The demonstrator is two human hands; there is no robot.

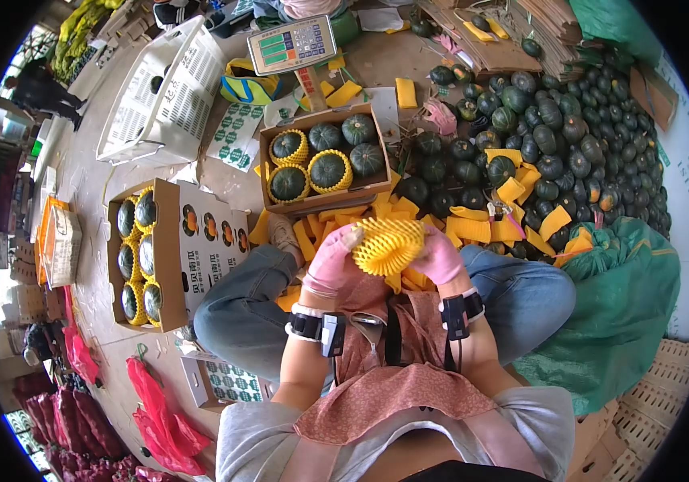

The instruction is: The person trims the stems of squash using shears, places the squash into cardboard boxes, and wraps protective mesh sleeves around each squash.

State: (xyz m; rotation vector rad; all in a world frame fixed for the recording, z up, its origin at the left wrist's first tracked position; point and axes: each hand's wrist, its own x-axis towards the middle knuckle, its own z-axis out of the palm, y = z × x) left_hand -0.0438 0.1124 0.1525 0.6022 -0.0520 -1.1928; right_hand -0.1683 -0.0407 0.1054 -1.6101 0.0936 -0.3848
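Observation:
Between both hands I hold a yellow foam net sleeve (389,245), spread wide in front of my lap. My left hand (333,259), in a pink glove, is closed on its left edge. At the right edge, my right hand (439,255), also gloved in pink, grips the same sleeve; some of its fingers are hidden behind the foam. Just beyond them stands an open cardboard box (330,202) of dark green pumpkins. Three pumpkins there wear yellow nets, among them one at the front (329,170); the back and right ones, such as this pumpkin (358,128), are bare.
Flat yellow foam sleeves (470,230) lie scattered around my legs. A large heap of pumpkins (553,120) spreads to the right, beside a green sack (617,297). At left stand a packed pumpkin box (169,257) and a white crate (188,100). A scale display (292,46) rises behind the front box.

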